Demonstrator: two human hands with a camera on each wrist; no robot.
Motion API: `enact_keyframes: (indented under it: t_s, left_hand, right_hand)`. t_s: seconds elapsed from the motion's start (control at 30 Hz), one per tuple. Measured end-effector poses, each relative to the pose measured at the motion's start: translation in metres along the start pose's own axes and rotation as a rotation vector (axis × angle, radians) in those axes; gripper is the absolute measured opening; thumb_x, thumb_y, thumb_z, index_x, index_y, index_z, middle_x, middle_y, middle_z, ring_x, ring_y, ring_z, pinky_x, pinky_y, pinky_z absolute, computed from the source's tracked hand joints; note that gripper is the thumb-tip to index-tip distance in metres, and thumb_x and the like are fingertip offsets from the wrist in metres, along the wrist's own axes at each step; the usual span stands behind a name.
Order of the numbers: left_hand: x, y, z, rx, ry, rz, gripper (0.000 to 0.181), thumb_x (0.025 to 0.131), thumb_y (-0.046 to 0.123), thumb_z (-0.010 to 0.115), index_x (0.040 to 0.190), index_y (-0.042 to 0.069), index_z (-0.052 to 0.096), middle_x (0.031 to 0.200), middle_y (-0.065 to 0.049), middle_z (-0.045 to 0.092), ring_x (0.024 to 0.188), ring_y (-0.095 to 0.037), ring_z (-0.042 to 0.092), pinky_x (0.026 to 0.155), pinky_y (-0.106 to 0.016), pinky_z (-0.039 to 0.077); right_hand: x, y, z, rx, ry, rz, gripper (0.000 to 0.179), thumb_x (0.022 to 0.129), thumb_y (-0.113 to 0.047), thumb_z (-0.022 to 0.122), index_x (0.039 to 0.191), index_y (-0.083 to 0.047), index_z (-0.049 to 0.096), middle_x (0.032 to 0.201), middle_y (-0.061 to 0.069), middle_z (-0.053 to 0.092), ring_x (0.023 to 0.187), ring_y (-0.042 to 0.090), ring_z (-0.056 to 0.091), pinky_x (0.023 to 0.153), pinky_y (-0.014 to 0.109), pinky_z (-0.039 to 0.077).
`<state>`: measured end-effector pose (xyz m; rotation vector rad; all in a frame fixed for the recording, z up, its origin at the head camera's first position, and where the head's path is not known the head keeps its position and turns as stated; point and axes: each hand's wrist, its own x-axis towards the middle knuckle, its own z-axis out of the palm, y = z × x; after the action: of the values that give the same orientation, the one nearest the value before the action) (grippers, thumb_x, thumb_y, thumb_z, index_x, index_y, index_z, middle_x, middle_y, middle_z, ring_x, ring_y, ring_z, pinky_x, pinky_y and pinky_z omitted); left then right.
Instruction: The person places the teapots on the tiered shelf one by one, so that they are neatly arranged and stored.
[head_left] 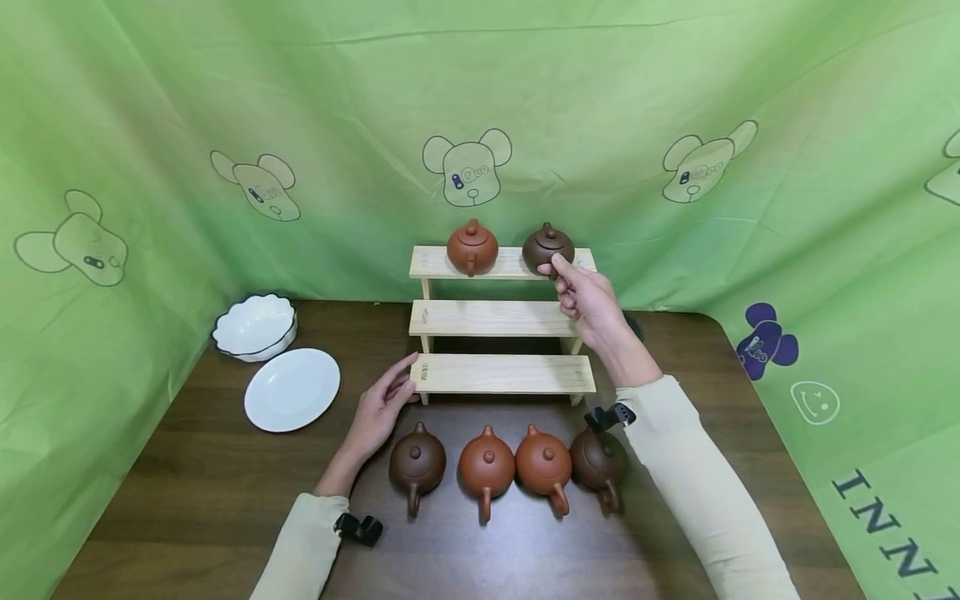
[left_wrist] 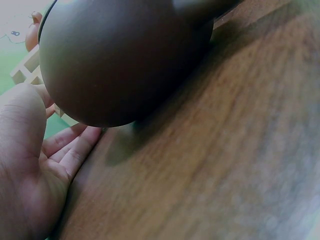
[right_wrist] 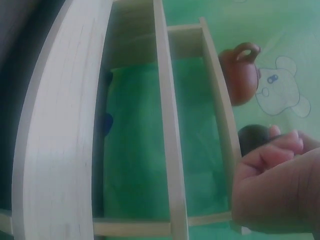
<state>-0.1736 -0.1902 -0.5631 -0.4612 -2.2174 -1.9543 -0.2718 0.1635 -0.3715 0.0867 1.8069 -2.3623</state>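
Note:
On the right of the top step of a light wooden three-step stand sits a dark brown teapot. My right hand pinches its handle between thumb and fingers; in the right wrist view the fingers hide most of the pot. A reddish-brown teapot sits left of it on the same step. With fingers extended, my left hand touches the left end of the lowest step. Close beside that hand is another dark teapot, which fills much of the left wrist view.
In front of the stand, two reddish teapots and a second dark teapot, partly under my right wrist, continue the row on the wooden table. A scalloped white bowl and a white plate are at left. Green cloth hangs behind.

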Motion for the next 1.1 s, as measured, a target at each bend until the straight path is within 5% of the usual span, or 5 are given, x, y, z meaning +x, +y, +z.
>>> enact_keyframes:
  t_s: [0.2,0.5,0.73,0.83,1.1]
  left_hand:
    - [-0.001,0.013,0.003,0.014,0.000,-0.029,0.048,0.116,0.025,0.062,0.162,0.013,0.059,0.152,-0.029,0.063,0.123,-0.013,0.072,0.097,-0.024,0.066]
    - [0.001,-0.009,-0.001,-0.007,0.004,0.008,0.046,0.115,0.022,0.065,0.161,0.016,0.061,0.152,-0.020,0.066,0.124,-0.015,0.073,0.096,-0.027,0.067]
    - [0.001,0.000,-0.001,0.000,-0.012,-0.088,0.047,0.116,0.021,0.063,0.163,0.017,0.059,0.157,-0.020,0.062,0.131,-0.024,0.071,0.102,-0.034,0.067]
    - [0.001,-0.010,-0.002,-0.012,-0.008,-0.049,0.047,0.115,0.026,0.065,0.161,0.019,0.061,0.155,-0.018,0.064,0.127,-0.015,0.072,0.099,-0.029,0.067]
    - [0.000,-0.002,0.000,-0.003,0.005,0.009,0.047,0.115,0.022,0.065,0.161,0.013,0.060,0.151,-0.022,0.066,0.123,-0.014,0.072,0.095,-0.025,0.067]
  right_hand:
    - [-0.001,-0.001,-0.007,0.017,-0.033,-0.013,0.031,0.115,-0.028,0.065,0.095,-0.018,0.086,0.073,-0.007,0.060,0.054,0.001,0.046,0.043,0.011,0.029]
    - [-0.005,0.000,-0.014,0.001,0.000,-0.007,0.026,0.113,-0.022,0.069,0.088,-0.018,0.076,0.072,-0.007,0.063,0.056,0.003,0.050,0.046,0.012,0.035]
    - [-0.011,0.001,-0.022,0.007,0.005,-0.012,0.016,0.111,-0.019,0.072,0.099,-0.018,0.082,0.075,-0.006,0.063,0.057,0.003,0.048,0.045,0.011,0.037]
    - [-0.018,0.002,-0.026,0.026,0.003,-0.014,0.018,0.112,-0.017,0.069,0.100,-0.019,0.083,0.074,-0.007,0.061,0.057,0.003,0.047,0.046,0.011,0.037]
    - [-0.042,0.008,-0.036,0.078,0.007,-0.029,0.024,0.113,-0.011,0.066,0.099,-0.018,0.084,0.077,-0.008,0.058,0.060,0.001,0.044,0.050,0.010,0.036]
